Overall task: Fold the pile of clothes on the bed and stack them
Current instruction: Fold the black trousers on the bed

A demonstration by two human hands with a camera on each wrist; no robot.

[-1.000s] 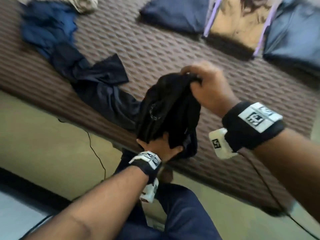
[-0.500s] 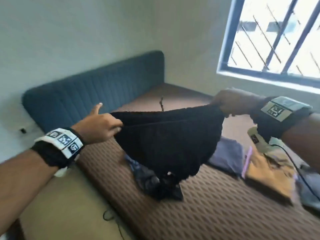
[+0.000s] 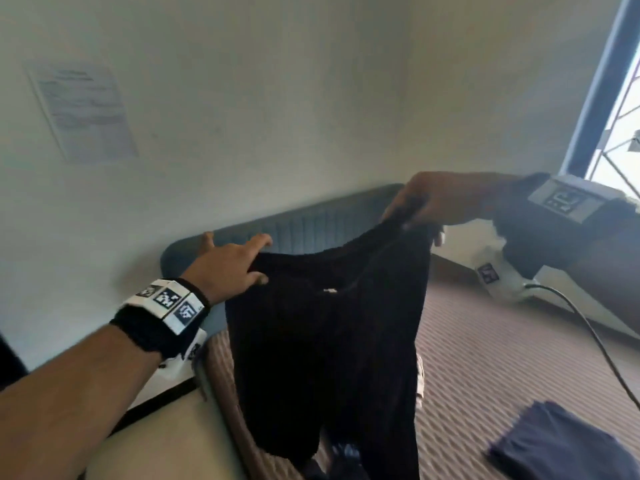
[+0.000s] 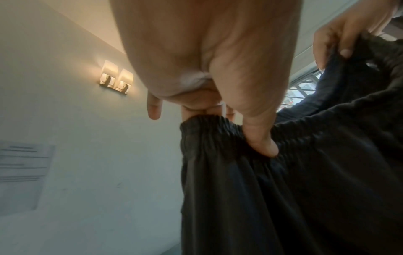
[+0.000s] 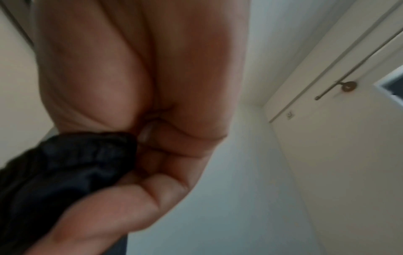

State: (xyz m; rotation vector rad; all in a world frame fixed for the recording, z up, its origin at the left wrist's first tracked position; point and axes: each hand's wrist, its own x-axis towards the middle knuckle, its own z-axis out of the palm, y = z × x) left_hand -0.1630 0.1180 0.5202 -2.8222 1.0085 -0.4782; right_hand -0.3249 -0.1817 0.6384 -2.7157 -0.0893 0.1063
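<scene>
Pale walls framed the room, w/ a blurred paper notice [image 3: 83, 110] taped up at left and a barred window [image 3: 620, 109] at far right. Below ran a bed [image 3: 502, 382] w/ a brown ribbed cover and a blue padded headboard [image 3: 304, 226] against the wall. Both hands held a pair of black shorts [image 3: 325, 348] up in the air above the bed, stretched by the gathered elastic waistband, legs hanging down.

Left hand [image 3: 227, 268] pinched the waistband's left end: thumb pressed on the near side of the fabric, fingers behind it, index finger sticking out straight. Right hand [image 3: 446, 200] sat higher, fingers curled tight round the waistband's other end; the right wrist view showed the bunched fabric clamped between thumb and fingers.

Each wrist wore a black strap w/ white marker tags; a cable [image 3: 588, 327] trailed from the right one. Folded dark navy garment [image 3: 561, 441] lay on the bed at lower right. Two-lamp wall light [image 4: 116, 78] glowed in the left wrist view.
</scene>
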